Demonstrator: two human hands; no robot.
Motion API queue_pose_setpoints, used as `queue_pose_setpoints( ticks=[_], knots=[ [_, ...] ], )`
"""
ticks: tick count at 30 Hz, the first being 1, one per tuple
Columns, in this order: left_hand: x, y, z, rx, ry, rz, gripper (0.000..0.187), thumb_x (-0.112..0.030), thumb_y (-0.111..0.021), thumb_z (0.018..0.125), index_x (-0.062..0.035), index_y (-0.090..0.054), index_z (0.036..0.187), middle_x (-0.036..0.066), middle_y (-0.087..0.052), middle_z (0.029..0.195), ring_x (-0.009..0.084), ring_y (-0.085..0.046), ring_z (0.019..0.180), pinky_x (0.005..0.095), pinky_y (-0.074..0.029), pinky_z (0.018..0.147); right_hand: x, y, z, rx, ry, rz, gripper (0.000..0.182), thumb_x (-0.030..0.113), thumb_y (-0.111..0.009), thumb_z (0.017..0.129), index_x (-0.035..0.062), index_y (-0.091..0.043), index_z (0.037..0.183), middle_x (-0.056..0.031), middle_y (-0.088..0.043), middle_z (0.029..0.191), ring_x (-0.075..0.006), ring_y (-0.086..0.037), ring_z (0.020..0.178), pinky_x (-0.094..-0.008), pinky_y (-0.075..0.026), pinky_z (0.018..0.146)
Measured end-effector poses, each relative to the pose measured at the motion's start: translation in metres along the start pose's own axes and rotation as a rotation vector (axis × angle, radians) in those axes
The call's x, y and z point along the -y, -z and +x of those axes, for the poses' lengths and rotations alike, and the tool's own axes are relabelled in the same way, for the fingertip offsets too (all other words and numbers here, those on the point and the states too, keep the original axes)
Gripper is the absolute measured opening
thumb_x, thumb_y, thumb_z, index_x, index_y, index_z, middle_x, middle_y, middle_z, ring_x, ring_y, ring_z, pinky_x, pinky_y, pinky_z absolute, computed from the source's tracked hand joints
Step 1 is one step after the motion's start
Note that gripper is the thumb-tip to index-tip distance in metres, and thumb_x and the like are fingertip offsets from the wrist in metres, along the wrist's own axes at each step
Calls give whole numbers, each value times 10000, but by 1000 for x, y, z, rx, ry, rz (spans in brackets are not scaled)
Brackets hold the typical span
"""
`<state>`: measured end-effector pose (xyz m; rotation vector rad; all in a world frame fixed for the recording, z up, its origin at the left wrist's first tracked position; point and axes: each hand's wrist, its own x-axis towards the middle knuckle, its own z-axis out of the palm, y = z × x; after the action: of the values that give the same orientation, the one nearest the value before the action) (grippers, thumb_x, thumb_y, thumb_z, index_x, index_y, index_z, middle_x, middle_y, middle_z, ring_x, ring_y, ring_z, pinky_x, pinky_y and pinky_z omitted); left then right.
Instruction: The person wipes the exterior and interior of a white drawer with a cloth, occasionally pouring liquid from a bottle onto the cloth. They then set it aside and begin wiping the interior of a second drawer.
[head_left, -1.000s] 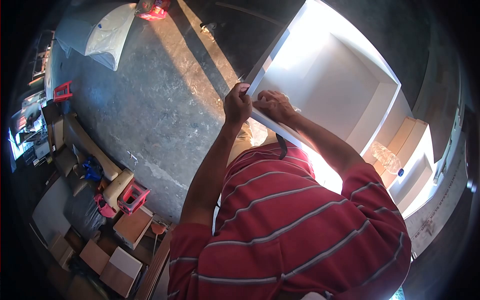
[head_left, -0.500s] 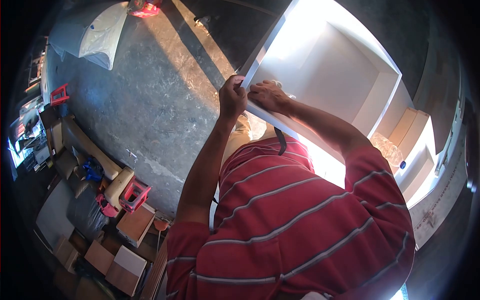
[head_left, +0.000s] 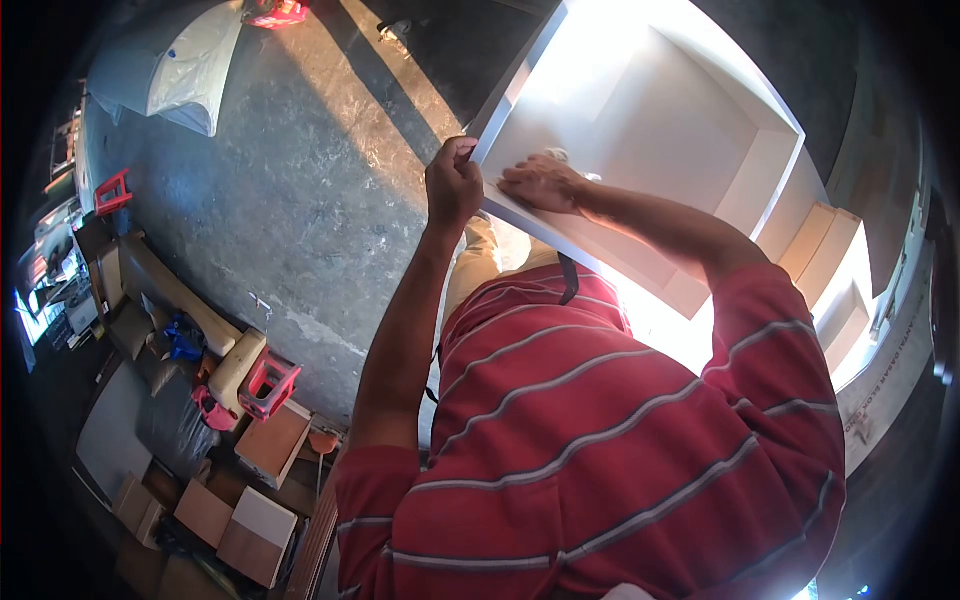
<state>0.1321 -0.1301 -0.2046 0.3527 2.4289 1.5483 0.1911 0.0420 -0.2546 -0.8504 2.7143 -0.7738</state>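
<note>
A white open-fronted box cabinet (head_left: 665,165) stands tilted in the view before me, bright light falling into it. My left hand (head_left: 455,185) is closed at its near left corner, fingers curled against the outer edge. Inside the box, close to that corner, my right hand (head_left: 543,186) presses palm down on the near panel with its fingers bent. Pale crumpled material (head_left: 557,155) sticks out from behind this hand; most of it is hidden under the fingers.
A wooden case with compartments (head_left: 825,255) stands at the right. Wooden boxes (head_left: 270,445), a red stool (head_left: 268,385) and a long padded piece (head_left: 180,300) lie at the lower left. Plastic-wrapped furniture (head_left: 195,75) stands on the concrete floor (head_left: 300,200) at the upper left.
My left hand has shifted slightly left and up. My right hand stays by the corner while its forearm swings outward to the right, and the sleeve now covers the clear bottle.
</note>
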Motion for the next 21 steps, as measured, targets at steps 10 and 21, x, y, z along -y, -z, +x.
queue_pose_setpoints(
  ticks=[10,21],
  knots=[
    [2,0,-3,12,-14,2,286,57,-425,749,57,-583,988,184,-664,887,242,-673,829,322,-516,762,-26,-73,9,-35,-50,-639,228,195,-480,858,117,-599,1035,-72,-599,871,-238,-613,867,-370,-468,776],
    [4,1,-3,5,-28,15,301,55,-418,748,52,-582,1000,181,-663,865,241,-675,806,318,-518,751,3,22,17,15,-356,13,267,215,-421,916,106,-627,1046,-107,-654,934,-263,-635,909,-390,-510,757]
  ],
)
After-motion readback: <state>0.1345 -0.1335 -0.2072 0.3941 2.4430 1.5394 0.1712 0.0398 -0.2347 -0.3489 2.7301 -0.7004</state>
